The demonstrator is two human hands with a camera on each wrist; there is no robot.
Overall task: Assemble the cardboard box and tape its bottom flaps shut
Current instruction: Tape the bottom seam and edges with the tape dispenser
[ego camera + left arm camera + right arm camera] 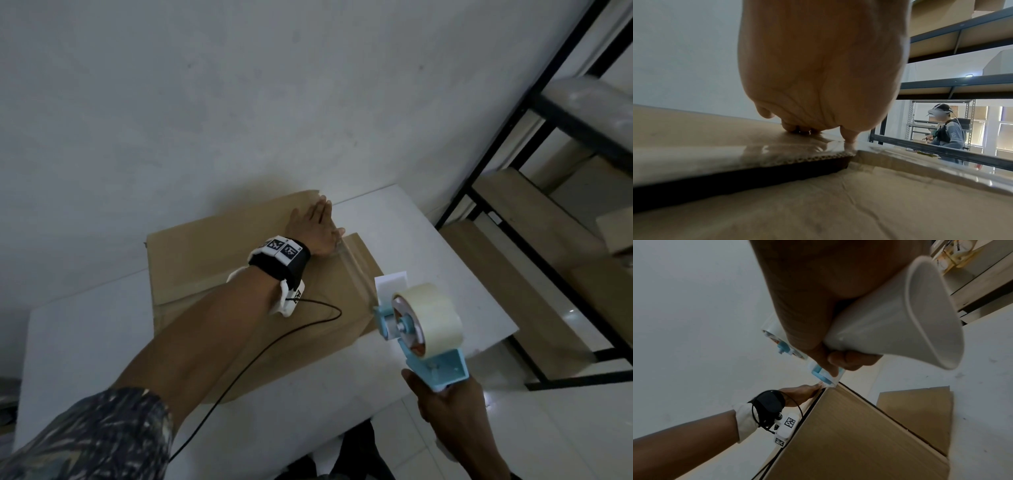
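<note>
The cardboard box [212, 274] stands on the white table [85, 342] with its brown bottom flaps folded shut and turned upward, a shiny strip of clear tape [354, 270] running along the seam. The left hand [317, 228] lies flat with straight fingers on the far end of the tape, probably to anchor it and keep the flaps down. The right hand [445, 407] has its fingers clenched around the handle of the blue tape dispenser [421, 329], held near the box's edge so the strip stays tight.
</note>
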